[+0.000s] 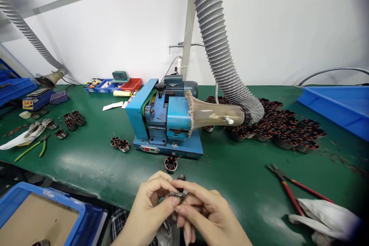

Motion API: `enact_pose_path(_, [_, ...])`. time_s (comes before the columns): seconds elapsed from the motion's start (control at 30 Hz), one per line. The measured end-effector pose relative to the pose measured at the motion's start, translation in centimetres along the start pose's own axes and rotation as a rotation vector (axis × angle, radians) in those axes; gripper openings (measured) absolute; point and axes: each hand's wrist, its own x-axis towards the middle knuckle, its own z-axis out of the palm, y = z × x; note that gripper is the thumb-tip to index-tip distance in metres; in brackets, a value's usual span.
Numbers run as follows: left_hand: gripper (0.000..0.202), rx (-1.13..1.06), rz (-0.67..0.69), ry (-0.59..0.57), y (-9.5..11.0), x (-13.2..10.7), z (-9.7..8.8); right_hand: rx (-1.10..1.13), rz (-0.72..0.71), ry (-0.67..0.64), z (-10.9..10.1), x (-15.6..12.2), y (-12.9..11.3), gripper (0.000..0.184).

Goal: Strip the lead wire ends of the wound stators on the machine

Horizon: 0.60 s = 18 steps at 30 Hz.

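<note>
My left hand (152, 207) and my right hand (206, 207) meet at the front edge of the bench, fingers and thumbs pinched together. Between them is what looks like a soiled work glove (170, 234), its grey cloth hanging below and a blackened fingertip poking up above; my fingers hide most of it. Just beyond my hands, a round motor stator (171, 164) with copper windings sits on the green bench (123, 177). Behind it stands a blue belt-driven machine (164, 123).
A grey ribbed hose (213, 27) drops to the machine's nozzle. Many stators (285, 138) crowd the right side, near red-handled pliers (288, 188) and a white glove (331, 217). Two stators (123, 145) lie left of the machine. Green-handled pliers (31, 150) lie farther left. A blue bin (80, 215) stands lower left.
</note>
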Motion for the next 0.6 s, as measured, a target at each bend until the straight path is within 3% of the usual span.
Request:
enact_pose_path(0.13, [0.009, 0.245, 0.056, -0.026, 0.7, -0.1, -0.3, -0.04, 0.023, 0.005, -0.4, -0.1, -0.9, 0.031])
enact_pose_path(0.3, [0.014, 0.393, 0.018, -0.056, 1.0, -0.5, -0.8, -0.061, 0.018, -0.12, -0.8, -0.1, -1.8, 0.032])
enact_pose_path(0.6, [0.019, 0.379, -0.013, -0.113, 1.2, -0.6, -0.5, -0.639, -0.374, -0.054, -0.6, -0.3, -1.6, 0.038])
